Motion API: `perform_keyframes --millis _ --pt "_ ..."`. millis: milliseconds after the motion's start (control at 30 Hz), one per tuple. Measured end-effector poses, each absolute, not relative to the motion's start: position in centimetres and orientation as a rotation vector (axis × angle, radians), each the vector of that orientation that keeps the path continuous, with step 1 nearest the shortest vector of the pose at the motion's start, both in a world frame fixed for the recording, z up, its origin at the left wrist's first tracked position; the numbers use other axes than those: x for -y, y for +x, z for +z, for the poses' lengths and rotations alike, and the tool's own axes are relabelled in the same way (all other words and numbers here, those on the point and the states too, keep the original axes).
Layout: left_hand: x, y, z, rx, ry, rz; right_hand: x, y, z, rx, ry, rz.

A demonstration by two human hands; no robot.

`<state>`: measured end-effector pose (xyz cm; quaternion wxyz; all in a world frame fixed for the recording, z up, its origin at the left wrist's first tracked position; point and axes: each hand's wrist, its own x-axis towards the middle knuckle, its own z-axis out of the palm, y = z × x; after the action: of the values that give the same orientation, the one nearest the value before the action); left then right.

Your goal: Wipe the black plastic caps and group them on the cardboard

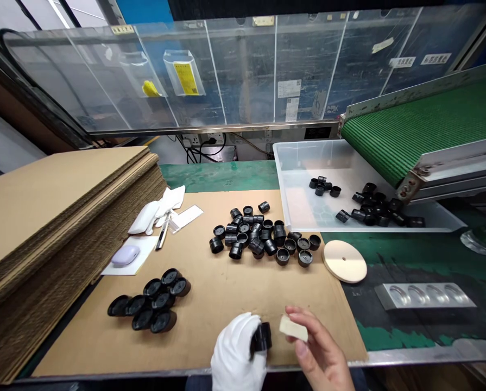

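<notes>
My left hand [235, 353], in a white glove, is closed around a black plastic cap [263, 336] near the front edge of the cardboard. Bare, my right hand [320, 347] pinches a small cream-coloured block [294, 328] between thumb and fingers, just right of the cap and apart from it. Farther back lies a loose pile of black caps [256, 231], some upright and some on their sides. To the left, several more caps [153, 301] stand grouped close together.
A stack of cardboard sheets [63, 195] rises at left, near white gloves [157, 209], a utility knife [161, 236] and a lilac case [125, 254]. At right are a round cream disc [344, 262], a metal block with round recesses [425, 296], a plastic tray [300, 209] and a green conveyor [422, 125].
</notes>
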<state>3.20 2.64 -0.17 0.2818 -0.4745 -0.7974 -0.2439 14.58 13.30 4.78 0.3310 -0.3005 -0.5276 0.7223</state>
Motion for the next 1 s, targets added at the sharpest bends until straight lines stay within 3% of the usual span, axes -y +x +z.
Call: perform_keyframes --millis 267,633,1000 --pt "-2.4 3.2 -0.6 2.125 -1.278 -0.65 -12.9 14.7 3.6 1.616 -0.701 1.573" --pt "-1.6 3.4 -1.9 2.266 -1.192 -0.756 -14.1 14.7 0.5 1.818 -0.929 1.647" --pt "-1.3 3.2 -2.1 2.209 -1.264 -0.814 -14.6 14.1 0.8 2.176 -0.629 1.314"
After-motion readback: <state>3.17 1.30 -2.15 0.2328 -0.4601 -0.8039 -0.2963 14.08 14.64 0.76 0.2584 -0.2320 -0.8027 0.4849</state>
